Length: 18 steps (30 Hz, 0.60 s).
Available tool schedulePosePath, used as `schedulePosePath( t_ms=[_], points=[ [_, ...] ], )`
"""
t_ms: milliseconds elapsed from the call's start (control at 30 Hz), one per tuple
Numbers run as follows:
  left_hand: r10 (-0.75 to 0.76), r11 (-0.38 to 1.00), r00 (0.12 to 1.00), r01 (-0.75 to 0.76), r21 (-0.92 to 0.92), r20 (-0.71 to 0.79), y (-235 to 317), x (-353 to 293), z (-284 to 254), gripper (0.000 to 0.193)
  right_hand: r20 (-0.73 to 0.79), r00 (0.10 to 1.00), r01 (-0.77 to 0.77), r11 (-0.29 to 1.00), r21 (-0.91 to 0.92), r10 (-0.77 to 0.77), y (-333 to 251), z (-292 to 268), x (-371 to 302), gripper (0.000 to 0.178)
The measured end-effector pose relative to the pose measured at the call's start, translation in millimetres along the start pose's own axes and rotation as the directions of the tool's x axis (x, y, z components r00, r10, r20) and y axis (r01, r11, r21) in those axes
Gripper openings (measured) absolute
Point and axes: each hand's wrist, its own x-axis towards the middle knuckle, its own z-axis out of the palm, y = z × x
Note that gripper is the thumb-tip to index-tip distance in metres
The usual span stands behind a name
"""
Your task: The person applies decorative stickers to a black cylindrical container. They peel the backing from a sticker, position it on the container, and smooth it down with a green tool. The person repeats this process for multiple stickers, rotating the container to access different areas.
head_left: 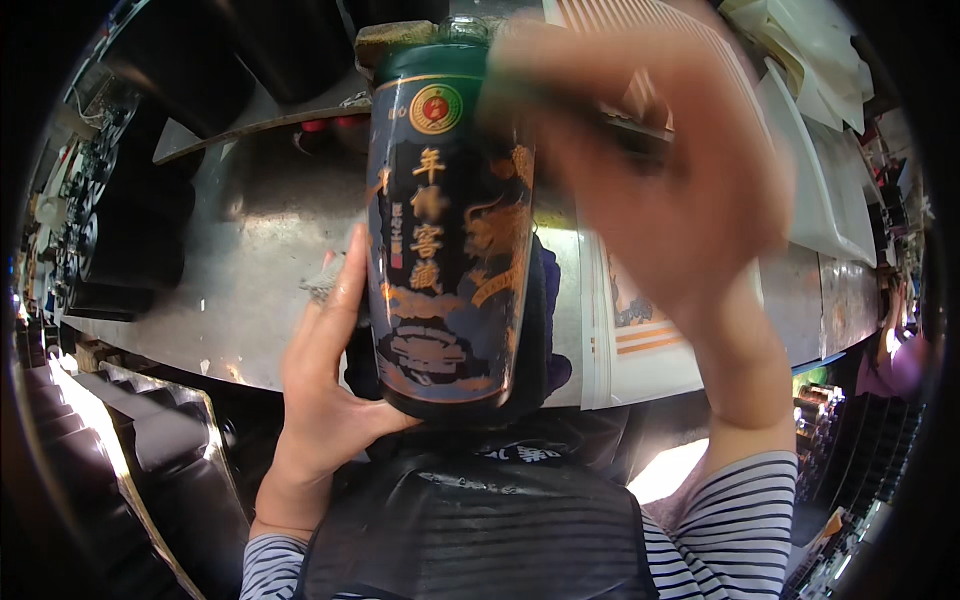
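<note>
A dark ceramic-looking bottle [445, 260] stands upright before me, its face covered with gold lettering, a round emblem and gold cloud patterns. Its shoulder looks dark green. My left hand [325, 370] grips it low on the left side, one finger along the wall and the thumb under the base. Over the upper right of the bottle, my right hand [670, 150] is smeared by motion, with its fingertips near the shoulder. Whether it holds something is unclear. Dark purple cloth [551, 320] shows behind the bottle's right side.
Printed decal sheets [650, 355] lie on the metal table [260, 210] to the right, next to a white tray [815, 200]. Large dark cylindrical vessels [180, 60] stand at the far left. Racks of dark pieces [170, 430] sit lower left. Another person [895, 355] is at the far right.
</note>
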Motion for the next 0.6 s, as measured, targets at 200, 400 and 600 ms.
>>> schedulePosePath(
  t_ms=[200,400,600],
  points=[
    [-0.111,0.991,0.993,0.107,-0.078,-0.044,13.8,2.7,6.6,0.107,0.148,0.978,0.113,0.972,0.208,-0.146,-49.1,4.0,-46.6,0.019],
    [-0.050,0.998,0.994,0.047,0.030,0.101,-2.7,6.8,-2.6,0.107,-0.003,0.949,0.316,0.949,0.001,-0.316,-11.4,1.4,-26.2,0.016],
    [-0.101,0.984,0.994,0.105,-0.144,0.034,-5.6,0.5,4.9,0.109,-0.105,0.989,-0.059,0.929,0.366,0.104,3.7,7.0,-17.8,0.014]
  ],
)
